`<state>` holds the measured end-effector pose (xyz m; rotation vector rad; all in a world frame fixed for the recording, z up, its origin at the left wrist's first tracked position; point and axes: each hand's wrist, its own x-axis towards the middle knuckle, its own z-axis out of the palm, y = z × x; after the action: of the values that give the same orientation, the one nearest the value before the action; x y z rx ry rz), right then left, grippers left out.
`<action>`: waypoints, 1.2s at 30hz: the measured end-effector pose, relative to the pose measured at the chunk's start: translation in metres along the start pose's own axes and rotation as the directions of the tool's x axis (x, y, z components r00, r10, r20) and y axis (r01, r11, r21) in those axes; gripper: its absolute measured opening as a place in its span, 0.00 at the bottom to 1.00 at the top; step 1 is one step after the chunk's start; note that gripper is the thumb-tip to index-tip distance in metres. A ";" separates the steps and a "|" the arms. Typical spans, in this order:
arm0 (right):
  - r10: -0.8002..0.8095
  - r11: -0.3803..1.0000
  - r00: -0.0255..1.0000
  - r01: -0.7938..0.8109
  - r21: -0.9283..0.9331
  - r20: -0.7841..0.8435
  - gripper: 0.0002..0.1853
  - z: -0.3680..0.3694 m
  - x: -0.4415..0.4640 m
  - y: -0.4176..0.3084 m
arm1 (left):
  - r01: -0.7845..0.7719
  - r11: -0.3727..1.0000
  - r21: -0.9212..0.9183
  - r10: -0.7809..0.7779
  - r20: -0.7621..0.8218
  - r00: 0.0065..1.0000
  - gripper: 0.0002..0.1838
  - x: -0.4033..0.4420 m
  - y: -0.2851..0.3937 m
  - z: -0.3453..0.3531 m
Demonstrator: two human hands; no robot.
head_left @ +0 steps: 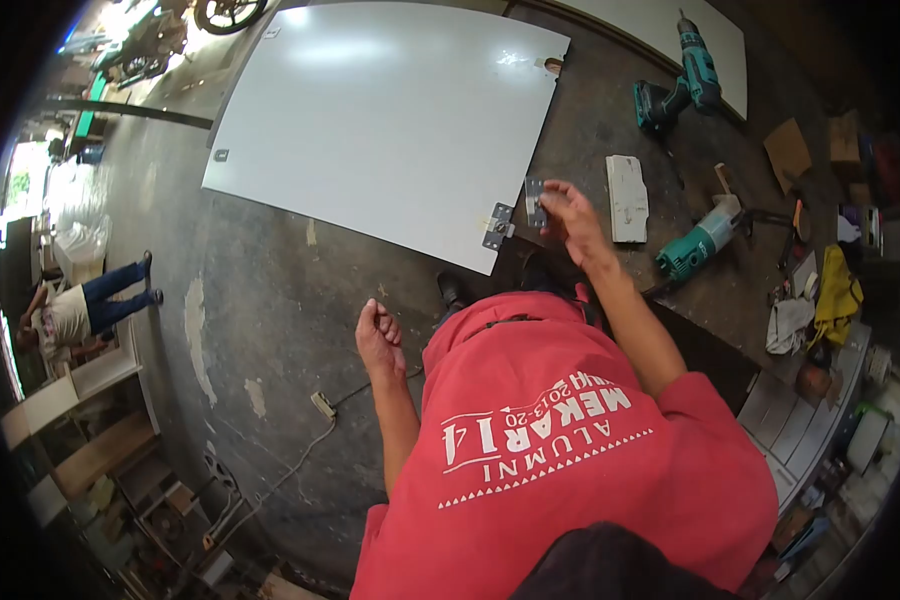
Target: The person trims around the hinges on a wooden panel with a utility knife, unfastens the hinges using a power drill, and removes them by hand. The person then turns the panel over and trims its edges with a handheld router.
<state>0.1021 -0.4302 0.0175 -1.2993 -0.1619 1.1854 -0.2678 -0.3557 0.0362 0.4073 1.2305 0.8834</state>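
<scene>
My right hand (578, 225) pinches a flat metal hinge plate (536, 203) beside the near right corner of a white panel (385, 115). At that corner, a metal hinge (498, 226) with visible holes sits on the panel's edge. My left hand (379, 338) hangs closed in front of my red shirt, above the floor and apart from the panel. Its fingers are curled in, and whatever they may hold is hidden.
To the right lie a teal cordless drill (700, 75), a white-painted wood piece (627, 198) and a teal power tool (700, 240). A corded socket (323, 405) rests on the floor. Another person (80, 310) stands far left.
</scene>
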 end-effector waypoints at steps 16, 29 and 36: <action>-0.088 0.980 0.966 0.128 0.155 -0.244 0.14 0.048 -0.065 0.056 | -0.063 0.960 0.272 -0.009 0.257 0.966 0.13 0.094 0.099 -0.016; -0.175 0.973 0.942 0.210 0.095 -0.287 0.13 0.042 -0.039 0.031 | -0.049 0.862 0.504 -0.235 0.483 0.844 0.13 0.053 0.046 0.034; -0.221 0.966 0.942 0.247 0.077 -0.252 0.13 0.004 0.035 -0.028 | -0.090 0.852 0.516 -0.136 0.384 0.913 0.13 0.044 0.043 0.052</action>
<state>0.1310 -0.3965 0.0240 -1.2793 -0.0715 0.8153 -0.2317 -0.2859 0.0550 0.9686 1.0628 0.3876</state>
